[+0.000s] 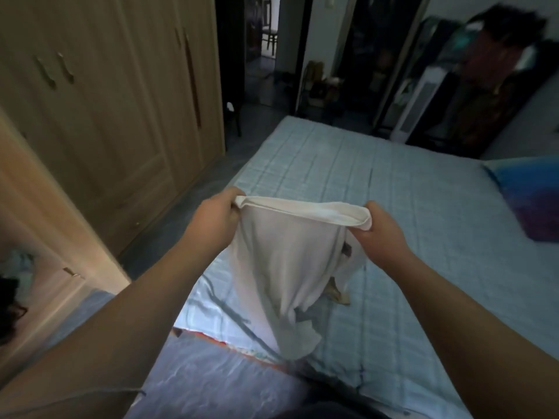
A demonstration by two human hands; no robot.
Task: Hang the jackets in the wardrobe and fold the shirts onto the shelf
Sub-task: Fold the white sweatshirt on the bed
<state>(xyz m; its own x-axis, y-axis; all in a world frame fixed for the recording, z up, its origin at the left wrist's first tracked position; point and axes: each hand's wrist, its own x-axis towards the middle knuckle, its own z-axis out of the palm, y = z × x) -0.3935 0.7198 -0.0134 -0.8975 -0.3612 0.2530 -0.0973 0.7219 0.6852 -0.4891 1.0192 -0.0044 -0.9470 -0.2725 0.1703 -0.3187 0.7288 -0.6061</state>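
Note:
A white shirt (284, 267) hangs in the air above the bed (393, 207), stretched by its top edge between both hands. My left hand (216, 219) grips the left end of that edge. My right hand (379, 234) grips the right end. The cloth droops down to a point that reaches the bedcover near me. A small tan piece of cloth (337, 293) lies on the bed behind the shirt, partly hidden. The wooden wardrobe (115, 95) stands at the left with its far doors closed.
An open wardrobe door (45, 225) juts out at the near left. A blue and purple pillow (532, 195) lies at the bed's right edge. Dark clothes hang on a rack (496, 71) at the back right. A doorway (266, 40) opens behind the bed.

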